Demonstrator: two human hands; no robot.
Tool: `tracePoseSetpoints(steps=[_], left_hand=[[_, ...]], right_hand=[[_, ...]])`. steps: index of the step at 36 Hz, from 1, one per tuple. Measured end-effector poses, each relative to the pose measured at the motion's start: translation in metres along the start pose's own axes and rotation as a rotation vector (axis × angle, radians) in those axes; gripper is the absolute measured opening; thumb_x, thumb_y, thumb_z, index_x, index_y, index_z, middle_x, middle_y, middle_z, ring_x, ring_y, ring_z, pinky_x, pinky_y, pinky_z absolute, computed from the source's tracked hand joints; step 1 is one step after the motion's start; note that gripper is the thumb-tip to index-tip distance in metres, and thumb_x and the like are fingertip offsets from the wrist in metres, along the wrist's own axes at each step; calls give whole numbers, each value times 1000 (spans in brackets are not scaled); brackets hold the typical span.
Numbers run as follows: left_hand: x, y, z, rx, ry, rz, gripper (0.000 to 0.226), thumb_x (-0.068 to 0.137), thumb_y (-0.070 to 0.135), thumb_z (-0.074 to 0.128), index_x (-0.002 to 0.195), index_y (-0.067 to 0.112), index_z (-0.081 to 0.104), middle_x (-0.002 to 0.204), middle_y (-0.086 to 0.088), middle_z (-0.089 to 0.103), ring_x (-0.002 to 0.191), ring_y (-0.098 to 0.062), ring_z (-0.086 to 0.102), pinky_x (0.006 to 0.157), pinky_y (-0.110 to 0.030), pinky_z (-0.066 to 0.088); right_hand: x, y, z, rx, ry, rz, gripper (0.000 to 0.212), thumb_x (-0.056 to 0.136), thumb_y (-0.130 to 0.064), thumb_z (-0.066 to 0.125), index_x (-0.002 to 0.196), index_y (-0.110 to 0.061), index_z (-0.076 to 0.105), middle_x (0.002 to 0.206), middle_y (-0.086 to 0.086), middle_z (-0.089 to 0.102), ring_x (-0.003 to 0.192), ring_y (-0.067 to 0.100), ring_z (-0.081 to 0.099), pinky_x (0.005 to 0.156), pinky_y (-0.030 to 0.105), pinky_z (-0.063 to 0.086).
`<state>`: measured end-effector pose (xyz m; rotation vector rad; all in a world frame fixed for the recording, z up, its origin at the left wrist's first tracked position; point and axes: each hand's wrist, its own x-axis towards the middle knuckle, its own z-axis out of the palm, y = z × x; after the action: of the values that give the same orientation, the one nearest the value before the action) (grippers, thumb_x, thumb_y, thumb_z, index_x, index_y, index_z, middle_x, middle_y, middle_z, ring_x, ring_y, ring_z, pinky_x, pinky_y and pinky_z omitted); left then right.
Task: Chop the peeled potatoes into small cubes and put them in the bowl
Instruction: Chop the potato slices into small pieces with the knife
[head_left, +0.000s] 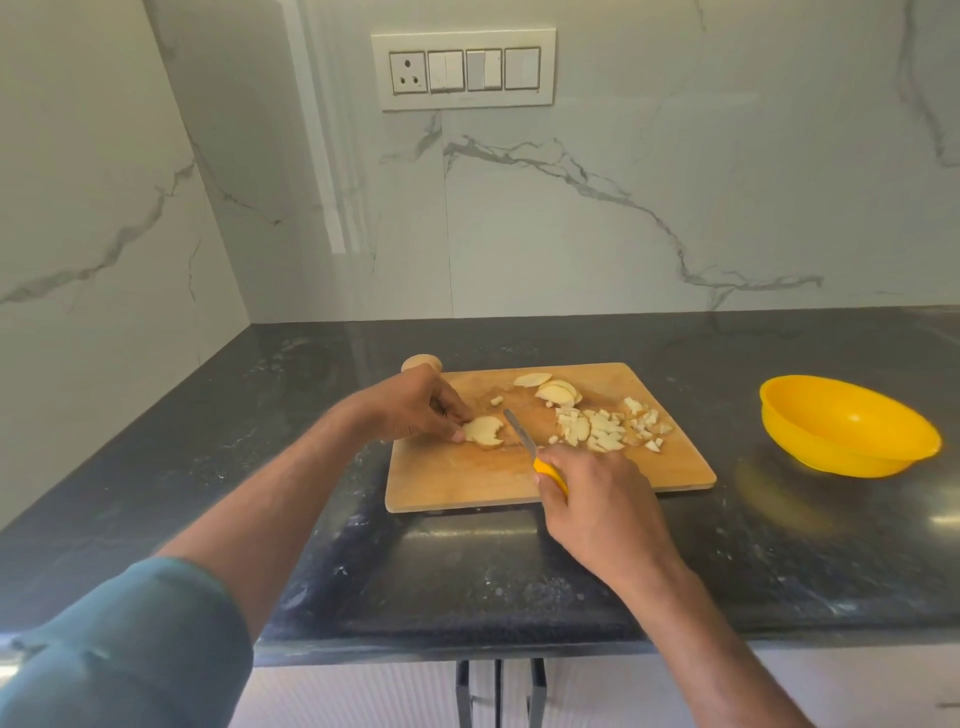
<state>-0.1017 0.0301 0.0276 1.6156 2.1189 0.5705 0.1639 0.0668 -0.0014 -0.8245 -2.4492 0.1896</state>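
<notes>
A partly cut potato slice (484, 431) lies flat on the left part of a wooden board (467, 480), its right edge ragged where pieces have come off. The left hand (415, 410) pins it there, fingertips curled down onto the slice's left edge. The right hand (597, 499) grasps the yellow handle of a knife (521, 432), whose blade angles up and left across the board, its tip just beside the slice's right edge; whether the edge touches the wood cannot be told.

A heap of small cubes (605, 428) sits on the right half of the board, with one stray cube (497, 400) near the left hand's fingers. Uncut slices (556, 391) are stacked toward the board's far edge, just behind the heap. A whole potato (418, 361) rests on the worktop (260, 441) at the board's far left corner, partly hidden behind the left hand.

The bowl (852, 426), yellow, stands on the worktop well to the right of the board, apart from it; no pieces show inside it.

The board lies near the middle of the dark stone worktop, its near edge set back from the worktop's front edge. A teal sleeve (130, 649) covers the left upper arm at the lower left. Marble-patterned tiles (571, 234) back the worktop, and a switch panel (465, 70) is set into the wall above the board.
</notes>
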Motion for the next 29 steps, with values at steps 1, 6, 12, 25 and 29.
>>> tracePoseSetpoints(steps=[1,6,12,25,29], left_hand=[[0,2,1,-5,9,-4,31,85,21,82,115,19,77,109,11,73,103,-12,63,103,-36,51],[-1,9,11,-21,77,-25,30,81,22,86,110,15,80,106,2,75,101,-14,66,102,-37,53],[-4,21,23,-18,178,-51,30,79,18,88,106,8,80,101,-3,76,96,-16,68,93,-29,56],[-19,29,41,0,333,-110,32,86,13,82,117,9,74,102,-2,71,92,-15,67,88,-28,59],[-21,25,41,-38,369,-121,29,86,15,81,114,10,73,94,1,69,84,-10,64,77,-19,54]], right_hand=[[0,-2,0,-1,0,2,28,95,-29,61,122,-25,69,100,-4,76,88,19,71,75,34,57],[-2,-12,0,-37,-15,25,28,97,-28,59,123,-24,67,96,-4,74,87,17,69,70,25,51],[2,-27,0,-97,-34,11,20,97,-20,59,114,-18,68,87,0,70,80,19,66,65,28,51],[2,-25,-7,-112,-39,-34,25,101,-21,53,124,-19,62,91,0,70,68,12,43,56,17,30],[1,-22,-11,-93,-20,-20,29,103,-23,51,131,-22,60,97,-1,71,72,11,51,60,17,31]])
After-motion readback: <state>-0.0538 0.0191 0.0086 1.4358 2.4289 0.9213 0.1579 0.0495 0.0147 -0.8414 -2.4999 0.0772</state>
